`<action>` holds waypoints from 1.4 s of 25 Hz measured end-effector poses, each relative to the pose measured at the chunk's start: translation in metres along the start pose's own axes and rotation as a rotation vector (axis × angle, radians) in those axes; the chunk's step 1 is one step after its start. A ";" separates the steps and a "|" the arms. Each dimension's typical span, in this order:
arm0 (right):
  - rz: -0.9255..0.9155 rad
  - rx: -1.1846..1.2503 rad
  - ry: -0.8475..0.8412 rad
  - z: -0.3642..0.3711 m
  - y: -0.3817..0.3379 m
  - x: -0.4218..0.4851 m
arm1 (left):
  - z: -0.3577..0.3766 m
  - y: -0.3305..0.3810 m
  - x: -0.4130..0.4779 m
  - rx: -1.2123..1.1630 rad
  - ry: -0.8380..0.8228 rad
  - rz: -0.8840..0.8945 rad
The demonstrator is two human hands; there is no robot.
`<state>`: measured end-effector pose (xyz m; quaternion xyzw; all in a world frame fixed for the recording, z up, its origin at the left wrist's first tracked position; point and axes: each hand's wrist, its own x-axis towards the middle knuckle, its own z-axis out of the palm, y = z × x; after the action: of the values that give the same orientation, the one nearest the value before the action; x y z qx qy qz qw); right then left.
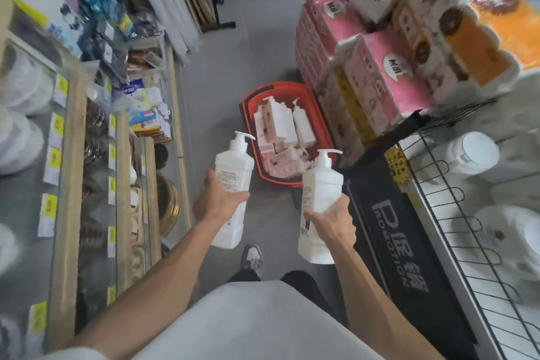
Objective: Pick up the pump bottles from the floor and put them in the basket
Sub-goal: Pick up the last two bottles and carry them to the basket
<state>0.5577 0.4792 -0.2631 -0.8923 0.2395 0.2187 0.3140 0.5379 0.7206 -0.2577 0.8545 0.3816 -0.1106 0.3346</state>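
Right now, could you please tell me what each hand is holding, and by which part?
The left hand grips a white plastic pump bottle around its body; the right hand grips a second white pump bottle likewise.

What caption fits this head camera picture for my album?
Left hand grips the left pump bottle, right hand grips the right pump bottle, near the red basket.

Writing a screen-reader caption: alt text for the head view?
The left hand grips the left bottle and the right hand the right bottle, both white pump bottles. Ahead on the shop floor, a red basket holds more bottles.
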 end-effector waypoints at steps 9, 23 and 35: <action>0.036 0.050 0.024 0.007 -0.093 0.083 | -0.027 0.079 0.124 0.032 -0.010 0.038; 0.046 0.047 -0.040 0.018 -0.178 0.251 | 0.023 0.166 0.262 0.022 -0.032 -0.086; 0.060 0.012 -0.035 0.116 -0.174 0.400 | 0.143 0.150 0.406 -0.078 -0.107 -0.137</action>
<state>0.9438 0.5608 -0.4820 -0.8788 0.2621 0.2422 0.3170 0.9340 0.7887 -0.4727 0.8057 0.4246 -0.1637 0.3792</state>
